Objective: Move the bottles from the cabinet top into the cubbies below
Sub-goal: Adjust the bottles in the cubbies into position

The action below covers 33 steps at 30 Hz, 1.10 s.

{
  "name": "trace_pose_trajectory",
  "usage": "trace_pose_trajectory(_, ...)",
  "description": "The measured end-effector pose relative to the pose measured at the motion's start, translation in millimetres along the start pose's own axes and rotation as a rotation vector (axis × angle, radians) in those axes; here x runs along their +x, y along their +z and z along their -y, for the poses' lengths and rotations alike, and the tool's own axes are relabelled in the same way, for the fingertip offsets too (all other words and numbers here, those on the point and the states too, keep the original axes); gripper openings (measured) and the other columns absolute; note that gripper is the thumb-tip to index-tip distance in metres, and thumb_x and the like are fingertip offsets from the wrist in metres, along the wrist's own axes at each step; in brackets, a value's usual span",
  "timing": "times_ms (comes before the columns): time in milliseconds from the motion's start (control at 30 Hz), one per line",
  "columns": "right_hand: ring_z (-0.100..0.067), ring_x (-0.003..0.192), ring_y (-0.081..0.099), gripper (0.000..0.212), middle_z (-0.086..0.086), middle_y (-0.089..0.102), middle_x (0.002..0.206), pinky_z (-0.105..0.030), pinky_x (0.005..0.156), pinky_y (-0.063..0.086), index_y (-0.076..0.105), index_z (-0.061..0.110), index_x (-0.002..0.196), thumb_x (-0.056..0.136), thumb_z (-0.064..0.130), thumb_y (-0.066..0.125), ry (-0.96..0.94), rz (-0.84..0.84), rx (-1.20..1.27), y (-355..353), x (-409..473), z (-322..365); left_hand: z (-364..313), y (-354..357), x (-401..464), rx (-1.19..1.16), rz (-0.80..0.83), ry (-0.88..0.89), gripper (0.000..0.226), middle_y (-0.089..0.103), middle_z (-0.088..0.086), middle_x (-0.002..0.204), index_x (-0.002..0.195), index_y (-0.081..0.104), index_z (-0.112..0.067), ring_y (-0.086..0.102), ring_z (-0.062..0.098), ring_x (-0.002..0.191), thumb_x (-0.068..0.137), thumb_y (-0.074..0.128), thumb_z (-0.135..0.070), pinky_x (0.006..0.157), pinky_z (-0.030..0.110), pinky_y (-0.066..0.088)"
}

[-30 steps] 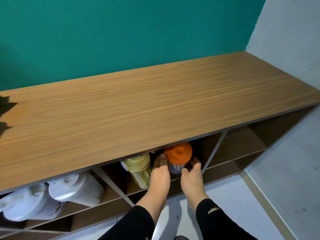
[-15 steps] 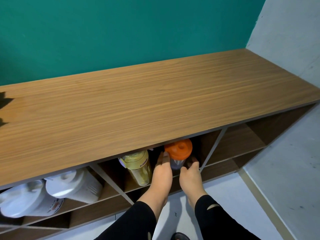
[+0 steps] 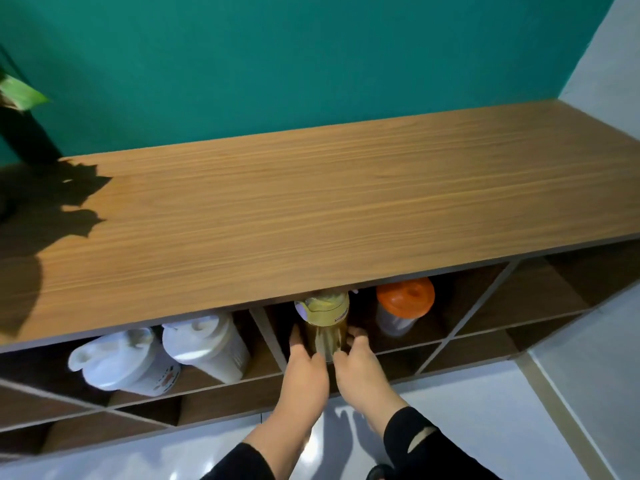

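Observation:
A wooden cabinet top [image 3: 311, 202] carries no bottles. In the middle upper cubby stand a yellow bottle [image 3: 325, 320] and, to its right, a clear bottle with an orange lid [image 3: 403, 306]. My left hand [image 3: 304, 368] and my right hand [image 3: 360, 368] both clasp the lower part of the yellow bottle from either side. Two white bottles lean in the left upper cubby: one at the far left [image 3: 121, 365], the other beside it [image 3: 207, 344].
The right cubbies [image 3: 526, 299] and the lower row [image 3: 450, 355] hold nothing. A plant in a dark pot [image 3: 20, 126] stands at the top's left end and casts a shadow. A teal wall is behind, a grey wall at right, pale floor [image 3: 519, 427] below.
Both hands left the orange-lidded bottle and moved left onto the yellow bottle. The camera view has swung left, bringing the plant into sight.

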State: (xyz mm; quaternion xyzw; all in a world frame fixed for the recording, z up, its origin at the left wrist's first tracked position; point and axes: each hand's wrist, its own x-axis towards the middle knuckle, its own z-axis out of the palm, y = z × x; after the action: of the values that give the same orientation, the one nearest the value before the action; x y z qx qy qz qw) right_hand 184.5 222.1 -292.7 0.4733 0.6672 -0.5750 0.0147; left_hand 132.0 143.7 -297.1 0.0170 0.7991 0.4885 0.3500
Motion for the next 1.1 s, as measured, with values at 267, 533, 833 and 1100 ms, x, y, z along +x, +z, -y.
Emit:
trace_pose_trajectory(267,-0.022,0.087,0.058,0.040,-0.008,0.060,0.102,-0.024,0.065,0.047,0.043,0.008,0.137,0.097,0.004,0.042,-0.044,-0.003,-0.045,4.1,11.5,8.7,-6.3,-6.1,-2.4,-0.089,-0.037,0.020,0.043,0.066,0.012,0.098,0.143,0.038,-0.019,0.054,0.018,0.068,0.102,0.042,-0.006,0.058,0.029,0.043)
trace_pose_trajectory(533,-0.015,0.057,0.045,0.022,-0.005,0.046,0.066,-0.022,0.049,0.037,0.047,0.009,0.077,0.098,0.003,0.045,0.074,-0.011,0.040,6.8,27.6,3.2,-4.7,-4.8,9.5,-0.060,0.044,-0.003,0.033,0.056,0.009,0.081,0.132,0.047,-0.008,0.051,0.021,0.068,0.099,0.047,-0.010,0.064,0.035,0.042)
trace_pose_trajectory(833,-0.028,0.085,0.062,0.046,-0.015,0.063,0.099,-0.038,0.076,0.055,0.045,0.011,0.140,0.095,0.001,0.043,0.014,0.015,0.101,2.5,32.4,-1.7,-9.2,-2.8,1.2,-0.038,0.086,0.019,0.055,0.065,0.018,0.099,0.152,0.029,-0.019,0.055,0.022,0.078,0.100,0.045,-0.012,0.070,0.041,0.051)
trace_pose_trajectory(1100,-0.042,0.104,0.062,0.040,-0.028,0.064,0.115,-0.048,0.093,0.053,0.046,0.003,0.136,0.096,-0.001,0.044,0.078,0.015,0.148,1.4,30.9,0.3,-10.7,-5.4,1.4,-0.059,0.117,0.057,0.066,0.059,-0.005,0.092,0.158,0.020,-0.029,0.056,0.015,0.082,0.100,0.046,-0.011,0.070,0.025,0.047)
